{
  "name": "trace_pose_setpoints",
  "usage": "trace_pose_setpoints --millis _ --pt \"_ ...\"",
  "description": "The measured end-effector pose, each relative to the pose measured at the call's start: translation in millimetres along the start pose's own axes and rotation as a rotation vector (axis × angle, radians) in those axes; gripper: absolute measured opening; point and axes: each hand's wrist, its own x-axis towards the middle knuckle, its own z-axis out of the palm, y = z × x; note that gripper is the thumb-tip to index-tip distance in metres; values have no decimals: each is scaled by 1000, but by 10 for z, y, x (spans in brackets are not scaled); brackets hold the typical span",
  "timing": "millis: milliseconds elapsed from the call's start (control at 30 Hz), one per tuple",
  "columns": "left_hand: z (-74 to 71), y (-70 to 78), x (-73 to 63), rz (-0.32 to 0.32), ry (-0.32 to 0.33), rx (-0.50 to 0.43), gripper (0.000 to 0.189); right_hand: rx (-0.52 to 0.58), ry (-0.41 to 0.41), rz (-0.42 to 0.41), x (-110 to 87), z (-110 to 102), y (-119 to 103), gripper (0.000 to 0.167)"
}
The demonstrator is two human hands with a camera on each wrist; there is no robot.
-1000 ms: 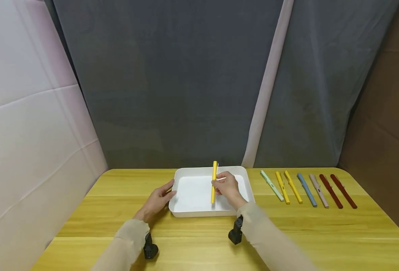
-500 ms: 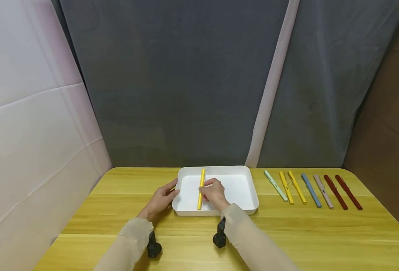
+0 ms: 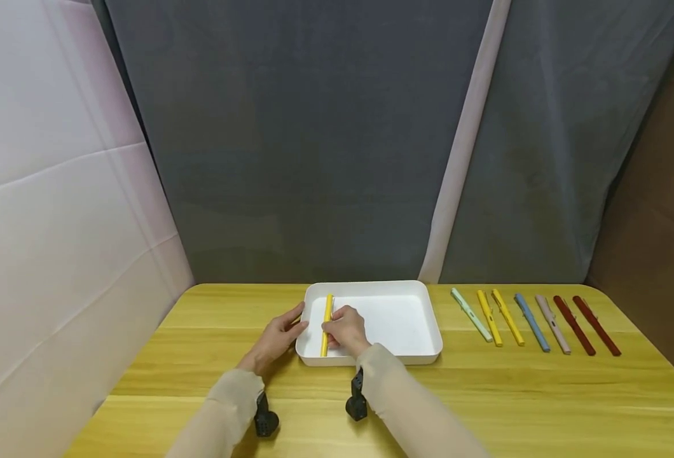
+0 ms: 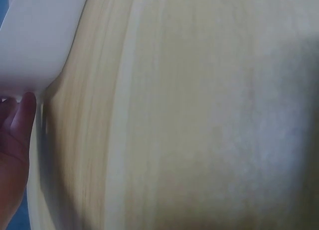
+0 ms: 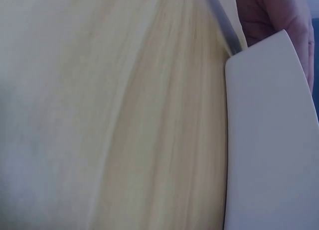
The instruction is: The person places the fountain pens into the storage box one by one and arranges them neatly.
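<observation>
A shallow white tray [image 3: 402, 321] stands at the far side of the wooden table. In it, near the left end, my right hand [image 3: 346, 329] pinches a yellow pen [image 3: 328, 308] between thumb and fingers, the pen pointing away from me. My left hand [image 3: 280, 332] rests against the tray's left wall with fingers extended; the left wrist view has its fingertips [image 4: 27, 108] at the tray's end. Only the tray's outer wall [image 5: 271, 120] and part of the left hand [image 5: 276, 13] appear in the right wrist view; the pen is hidden there.
Right of the tray lies a slanted row of pens: a mint one [image 3: 472, 315], two yellow pens [image 3: 489, 318], a blue one [image 3: 532, 322], a pale pinkish one [image 3: 552, 324] and two dark red pens [image 3: 574, 326]. A grey curtain [image 3: 314, 159] hangs behind the table.
My right hand has carried the yellow pen leftward and lowered it into the tray's left part. The left hand stays at the tray's left side. The head view has shifted slightly.
</observation>
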Motion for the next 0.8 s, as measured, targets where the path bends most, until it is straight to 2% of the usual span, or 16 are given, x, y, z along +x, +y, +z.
trace_pose_setpoints --millis 233,633,800 --pt "21 -3 -19 -12 1 -29 56 -23 -16 -23 -10 82 -24 20" --pt "24 -14 -50 36 -22 -89 55 -163 -23 -58 -25 161 -97 16" --pt "20 -12 -49 30 -24 -98 54 -184 -20 -85 -33 186 -123 14"
